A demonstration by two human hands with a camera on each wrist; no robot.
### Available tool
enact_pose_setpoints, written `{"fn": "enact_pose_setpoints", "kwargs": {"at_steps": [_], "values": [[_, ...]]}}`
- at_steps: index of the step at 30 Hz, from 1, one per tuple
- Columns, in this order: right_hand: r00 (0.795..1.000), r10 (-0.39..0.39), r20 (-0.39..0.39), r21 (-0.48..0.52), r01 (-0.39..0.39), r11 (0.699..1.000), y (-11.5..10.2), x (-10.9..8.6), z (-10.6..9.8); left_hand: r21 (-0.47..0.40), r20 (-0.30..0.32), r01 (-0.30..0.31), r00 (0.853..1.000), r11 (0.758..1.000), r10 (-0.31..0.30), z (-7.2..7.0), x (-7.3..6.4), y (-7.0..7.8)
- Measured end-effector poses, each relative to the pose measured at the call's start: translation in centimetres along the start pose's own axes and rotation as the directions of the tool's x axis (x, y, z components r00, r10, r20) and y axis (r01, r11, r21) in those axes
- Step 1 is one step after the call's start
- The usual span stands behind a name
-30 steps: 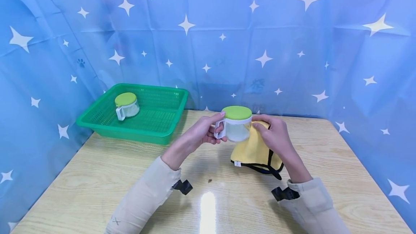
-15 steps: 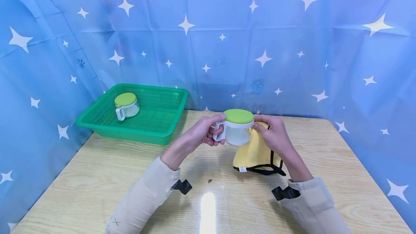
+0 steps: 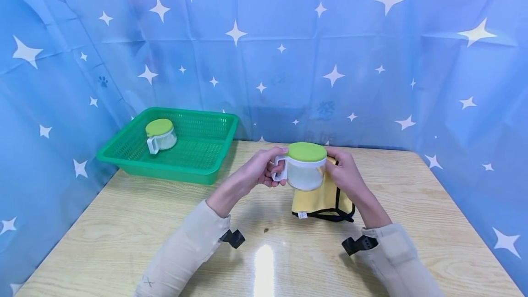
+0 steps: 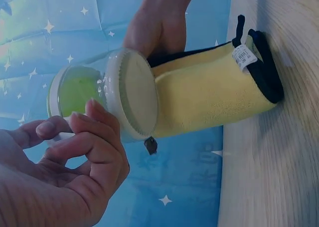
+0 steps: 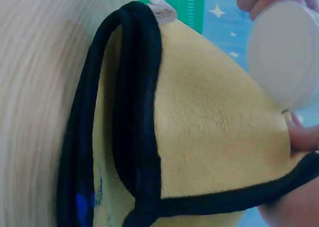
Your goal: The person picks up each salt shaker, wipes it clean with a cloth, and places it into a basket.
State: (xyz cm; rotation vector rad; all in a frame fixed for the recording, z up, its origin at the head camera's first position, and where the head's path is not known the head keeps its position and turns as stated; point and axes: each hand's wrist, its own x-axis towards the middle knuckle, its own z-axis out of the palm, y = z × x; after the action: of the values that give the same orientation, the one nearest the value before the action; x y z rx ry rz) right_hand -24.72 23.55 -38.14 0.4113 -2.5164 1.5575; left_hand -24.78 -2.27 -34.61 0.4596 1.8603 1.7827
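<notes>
A clear glass seasoning jar [image 3: 304, 175] with a green lid and white handle is held upright above the table. My left hand [image 3: 264, 168] grips its handle, thumb up by the lid and fingers curled through the loop, as the left wrist view also shows. On the jar's other side my right hand [image 3: 346, 173] pinches a yellow cloth [image 3: 317, 200] with black edging and a white tag, pressing it at the jar's side. The cloth [image 5: 214, 117] hangs down from those fingers toward the table. Part of it is hidden behind the jar.
At the back left stands a green plastic basket [image 3: 165, 175]. Inside it is a second jar [image 3: 162, 140] with the same green lid and white handle. A star-patterned blue curtain [image 3: 264, 58] closes off the wooden table [image 3: 123, 223] at the back and sides.
The jar has come slightly lower and to the right, tilting a little. My right hand has moved with it, its fingertips now more hidden behind the jar, and the cloth's hanging edge has shifted.
</notes>
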Motion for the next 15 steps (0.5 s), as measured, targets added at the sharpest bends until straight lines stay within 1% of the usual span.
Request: {"fn": "enact_pose_setpoints", "kwargs": {"at_steps": [5,9,12,15], "values": [[1.0,0.021,0.02,-0.024,-0.021,0.999,-0.1,-0.1,-0.9,-0.033,-0.027,-0.004,1.0,0.999,0.004,-0.5,0.2,-0.1],[0.999,0.015,0.033,-0.04,-0.014,0.999,-0.3,-0.3,-1.7,-0.035,-0.045,0.0,0.999,0.999,-0.002,-0.9,0.3,-0.2],[0.999,-0.006,0.037,-0.051,0.008,0.999,-0.3,-0.3,-1.9,-0.03,-0.043,0.002,0.999,1.0,-0.004,-1.0,0.3,-0.2],[0.999,-0.025,0.036,-0.059,0.028,0.998,-0.3,0.0,-1.6,-0.026,-0.031,0.001,1.0,1.0,-0.002,-1.0,0.4,-0.2]]}}
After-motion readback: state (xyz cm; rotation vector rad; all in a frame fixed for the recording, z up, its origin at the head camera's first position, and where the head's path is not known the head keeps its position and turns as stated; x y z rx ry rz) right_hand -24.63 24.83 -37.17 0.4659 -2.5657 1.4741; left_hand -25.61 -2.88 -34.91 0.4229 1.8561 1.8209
